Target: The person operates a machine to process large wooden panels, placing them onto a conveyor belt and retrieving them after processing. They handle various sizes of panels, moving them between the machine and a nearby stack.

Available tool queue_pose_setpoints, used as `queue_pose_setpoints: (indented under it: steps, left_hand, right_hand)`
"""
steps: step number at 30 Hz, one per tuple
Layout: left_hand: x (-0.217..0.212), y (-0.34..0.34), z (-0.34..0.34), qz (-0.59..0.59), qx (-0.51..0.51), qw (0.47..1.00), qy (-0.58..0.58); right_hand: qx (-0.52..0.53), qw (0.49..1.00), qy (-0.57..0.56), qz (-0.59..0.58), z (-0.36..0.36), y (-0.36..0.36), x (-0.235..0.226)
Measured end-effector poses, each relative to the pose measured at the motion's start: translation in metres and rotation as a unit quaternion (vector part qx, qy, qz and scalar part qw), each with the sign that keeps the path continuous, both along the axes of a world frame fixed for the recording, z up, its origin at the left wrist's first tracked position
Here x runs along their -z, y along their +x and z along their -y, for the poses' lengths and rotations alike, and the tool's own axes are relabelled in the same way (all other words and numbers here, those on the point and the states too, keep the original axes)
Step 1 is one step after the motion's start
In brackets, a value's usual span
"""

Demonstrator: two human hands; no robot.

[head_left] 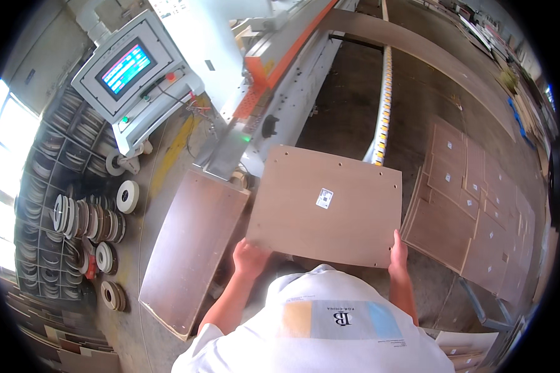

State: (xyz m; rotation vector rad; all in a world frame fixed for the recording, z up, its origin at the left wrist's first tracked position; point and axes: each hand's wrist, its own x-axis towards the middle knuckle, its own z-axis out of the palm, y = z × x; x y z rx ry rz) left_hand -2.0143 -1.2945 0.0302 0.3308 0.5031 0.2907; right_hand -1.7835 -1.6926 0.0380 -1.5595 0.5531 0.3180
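Brown flat rectangular board [325, 221], wood-type panel w/ small dark holes nr the corners and a white printed label [324, 198] approx mid-face, is in both hands, right in front of the torso. Label face up.

Left hand [250, 257] is clamped on the near-left corner, fingers curled. Right hand [399, 250] is clamped on the right edge nr the near-right corner; fingers run up along the edge. Can't tell what's under the board, underside hidden. Hands well apart, approx the full board length btwn them.

Key relation: board lies on the far side of both hands, long axis running left-right, right end slightly nearer. White-and-orange long machine [274, 59] is far-left of it, so left hand = closer one to the mach. Board's left edge slants near-left to far-right, approx parallel w/ the mach's orange side. Far-left corner looks just beside the mach; can't tell if touching.

Around it: brown glossy rectangular panel [193, 252] to the left, tilted in view; brown labelled flat panels [498, 217] to the right; white curved rail w/ yellow rollers [384, 105] beyond the far-right edge.
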Motion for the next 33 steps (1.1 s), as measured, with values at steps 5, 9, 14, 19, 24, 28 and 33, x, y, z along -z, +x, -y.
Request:
queue_pose_setpoints:
  steps: [5,9,14,19,24,28,33]
  left_hand:
    - [0.045,0.019,-0.109,0.018,-0.054,0.998,0.032]
    - [0.041,0.049,-0.192,-0.150,0.108,0.977,0.106]
    - [0.035,0.072,-0.276,-0.230,0.257,0.807,0.479]
    - [0.012,0.151,-0.398,-0.304,0.020,0.729,0.612]
    - [-0.025,0.258,-0.473,-0.370,-0.080,0.518,0.767]
    - [-0.025,0.301,-0.506,-0.438,-0.007,0.460,0.772]
    - [-0.024,0.289,-0.514,-0.404,-0.056,0.453,0.793]
  right_hand:
    - [-0.039,0.998,-0.004,-0.043,-0.120,0.031,0.025]
    - [-0.025,0.996,-0.053,-0.061,-0.200,0.047,0.051]
    - [-0.155,0.979,-0.116,-0.063,-0.237,0.045,0.087]
    - [-0.261,0.956,-0.121,-0.046,-0.243,0.044,0.073]
    - [-0.232,0.967,-0.101,-0.040,-0.227,0.044,0.098]
    - [-0.216,0.968,-0.104,-0.073,-0.229,0.044,0.093]
    - [-0.232,0.966,-0.095,-0.067,-0.230,0.043,0.077]
